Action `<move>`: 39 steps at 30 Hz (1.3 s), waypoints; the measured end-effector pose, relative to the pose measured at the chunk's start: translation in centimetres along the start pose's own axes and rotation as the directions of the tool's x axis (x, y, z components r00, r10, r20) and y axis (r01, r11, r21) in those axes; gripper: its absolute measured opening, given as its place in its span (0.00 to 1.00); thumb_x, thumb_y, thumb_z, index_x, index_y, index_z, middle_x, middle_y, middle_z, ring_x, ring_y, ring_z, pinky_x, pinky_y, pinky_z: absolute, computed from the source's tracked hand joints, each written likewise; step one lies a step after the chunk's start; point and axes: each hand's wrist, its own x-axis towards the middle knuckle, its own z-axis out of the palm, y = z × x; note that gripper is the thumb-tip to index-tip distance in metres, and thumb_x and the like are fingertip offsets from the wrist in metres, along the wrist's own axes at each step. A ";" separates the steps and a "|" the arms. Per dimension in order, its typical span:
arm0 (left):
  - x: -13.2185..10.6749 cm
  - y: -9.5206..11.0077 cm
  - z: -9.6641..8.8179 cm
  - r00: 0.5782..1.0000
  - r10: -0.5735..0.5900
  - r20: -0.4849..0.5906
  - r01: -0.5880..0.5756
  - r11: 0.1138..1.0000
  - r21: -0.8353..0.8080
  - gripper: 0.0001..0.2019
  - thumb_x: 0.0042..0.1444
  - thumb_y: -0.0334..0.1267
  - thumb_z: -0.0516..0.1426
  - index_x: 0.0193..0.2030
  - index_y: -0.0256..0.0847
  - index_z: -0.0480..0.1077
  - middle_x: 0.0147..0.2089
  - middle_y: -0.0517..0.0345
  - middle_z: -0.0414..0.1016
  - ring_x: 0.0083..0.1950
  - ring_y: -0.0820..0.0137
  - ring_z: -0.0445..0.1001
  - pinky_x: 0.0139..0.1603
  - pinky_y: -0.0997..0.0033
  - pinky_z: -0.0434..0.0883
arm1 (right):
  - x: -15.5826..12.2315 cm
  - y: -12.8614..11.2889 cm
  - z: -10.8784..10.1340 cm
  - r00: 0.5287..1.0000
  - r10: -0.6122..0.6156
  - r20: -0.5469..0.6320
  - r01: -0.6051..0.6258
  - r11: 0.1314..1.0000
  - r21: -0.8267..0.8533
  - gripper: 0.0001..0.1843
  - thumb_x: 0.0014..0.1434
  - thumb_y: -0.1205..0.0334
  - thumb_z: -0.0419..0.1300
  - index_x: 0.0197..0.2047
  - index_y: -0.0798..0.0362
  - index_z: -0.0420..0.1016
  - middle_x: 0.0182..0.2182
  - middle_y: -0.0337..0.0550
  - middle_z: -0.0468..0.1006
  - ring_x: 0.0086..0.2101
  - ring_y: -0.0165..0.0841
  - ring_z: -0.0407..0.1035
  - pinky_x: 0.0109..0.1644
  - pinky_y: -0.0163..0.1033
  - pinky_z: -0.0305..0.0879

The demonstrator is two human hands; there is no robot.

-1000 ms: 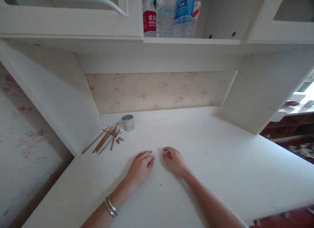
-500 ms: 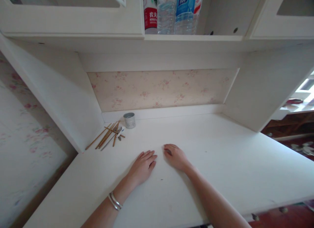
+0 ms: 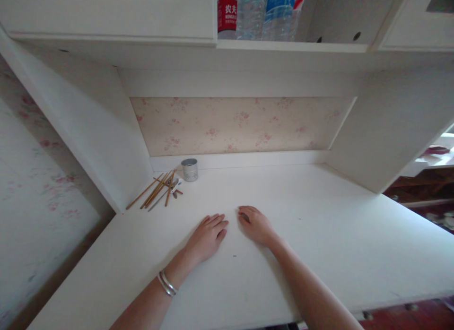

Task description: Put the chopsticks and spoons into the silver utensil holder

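My left hand [image 3: 207,238] lies palm down on the white desk [image 3: 319,245], its fingers stretched forward and nothing in them. A pair of silver bangles [image 3: 166,282] circles the left wrist. Just to its right, across a narrow gap, my right hand [image 3: 256,226] rests on the same surface. Its fingers are loosely bent, with a dark gap by the thumb and no object showing. Beyond the left hand, several wooden chopsticks [image 3: 155,192] lie in a loose heap with metal spoons [image 3: 175,195]. A grey perforated metal holder [image 3: 190,171] stands upright beside them, touched by neither hand.
An overhead cabinet [image 3: 113,22] spans the top, with plastic bottles [image 3: 250,18] on its open shelf. White side panels [image 3: 95,126] bound the desk at left and right. A floral back panel [image 3: 230,126] closes the rear. Small dark marks dot the desktop.
The camera view has shifted slightly, so the cabinet and bottles sit higher and further right in the picture. Both hands keep their places on the desk.
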 end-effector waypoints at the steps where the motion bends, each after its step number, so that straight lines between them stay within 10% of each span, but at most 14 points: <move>1: 0.0 0.0 0.0 1.000 0.002 0.001 -0.002 1.000 0.003 0.20 0.65 0.43 0.41 0.59 0.47 0.64 0.65 0.55 0.60 0.66 0.67 0.57 0.67 0.56 0.53 | 0.0 0.0 0.0 1.000 -0.002 0.001 0.002 1.000 -0.002 0.13 0.59 0.64 0.52 0.44 0.50 0.75 0.49 0.46 0.75 0.50 0.36 0.66 0.56 0.40 0.59; 39: 0.0 0.0 0.0 1.000 0.006 -0.007 -0.006 1.000 0.013 0.20 0.65 0.44 0.41 0.59 0.47 0.64 0.65 0.56 0.60 0.66 0.67 0.57 0.67 0.56 0.52 | -0.2 -0.4 -0.4 1.000 -0.022 0.018 0.022 1.000 -0.018 0.13 0.60 0.63 0.51 0.44 0.49 0.75 0.49 0.46 0.75 0.51 0.36 0.66 0.56 0.40 0.59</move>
